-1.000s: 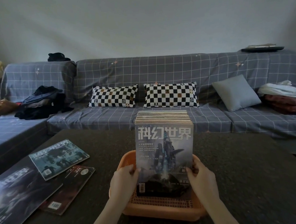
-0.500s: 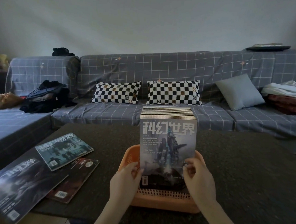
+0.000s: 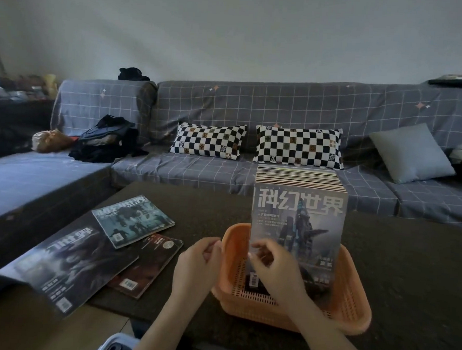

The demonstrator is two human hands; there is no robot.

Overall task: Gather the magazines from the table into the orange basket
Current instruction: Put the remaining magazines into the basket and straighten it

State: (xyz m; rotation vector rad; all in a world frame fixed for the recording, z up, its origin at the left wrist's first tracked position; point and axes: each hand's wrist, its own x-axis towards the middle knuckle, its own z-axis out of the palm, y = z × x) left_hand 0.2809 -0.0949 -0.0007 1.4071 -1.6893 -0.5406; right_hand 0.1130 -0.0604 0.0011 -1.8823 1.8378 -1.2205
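Note:
A thick stack of magazines (image 3: pixel 300 219) stands upright in the orange basket (image 3: pixel 352 298) on the dark table (image 3: pixel 408 267). Three more magazines lie flat at the table's left: a teal one (image 3: pixel 132 220), a dark red one (image 3: pixel 148 267) partly under it, and a dark grey one (image 3: pixel 75 265) overhanging the near edge. My left hand (image 3: pixel 197 264) hovers just left of the basket's rim, fingers loosely curled, holding nothing. My right hand (image 3: pixel 272 272) is in front of the stack's lower left corner, fingers apart and not gripping it.
A grey checked sofa (image 3: pixel 255 108) wraps around the table's far and left sides, with two checkered pillows (image 3: pixel 298 146), a grey cushion (image 3: pixel 412 153) and dark clothes (image 3: pixel 105 140). A phone (image 3: pixel 113 349) shows at the bottom edge.
Both hands have let go of the stack's sides. My left hand drew off to the left of the basket and my right hand crossed in front of the cover. The view swung left.

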